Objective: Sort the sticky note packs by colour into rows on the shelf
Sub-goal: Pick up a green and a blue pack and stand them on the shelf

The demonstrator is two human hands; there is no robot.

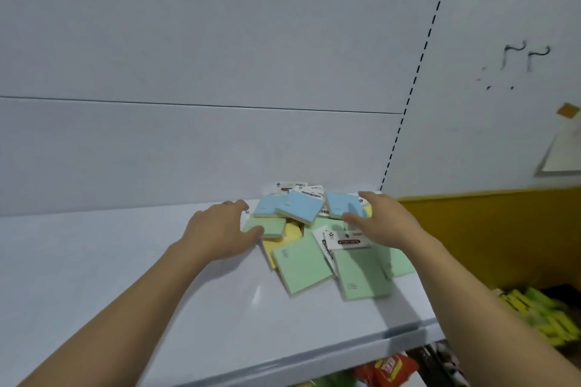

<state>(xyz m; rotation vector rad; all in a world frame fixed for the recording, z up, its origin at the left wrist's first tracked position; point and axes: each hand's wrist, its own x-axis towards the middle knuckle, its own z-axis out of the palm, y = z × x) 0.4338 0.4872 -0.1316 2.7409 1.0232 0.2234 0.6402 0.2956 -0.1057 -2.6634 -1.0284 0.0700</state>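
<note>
Sticky note packs (pixel 301 261) lie heaped, unsorted, on the shelf (pixel 157 292).
At the heap's 1 o'clock the right hand (pixel 382 221) pinches a blue pack (pixel 336 204); at 9 o'clock the left hand (pixel 217 226), grip wide, touches a green pack (pixel 267 226).

I note the shelf (pixel 110 261) bare across left and lower centre of frame: open passage. Heap of sticky note packs (pixel 314 248) blocks centre-right, tight against the rear panel (pixel 188 151).
</note>
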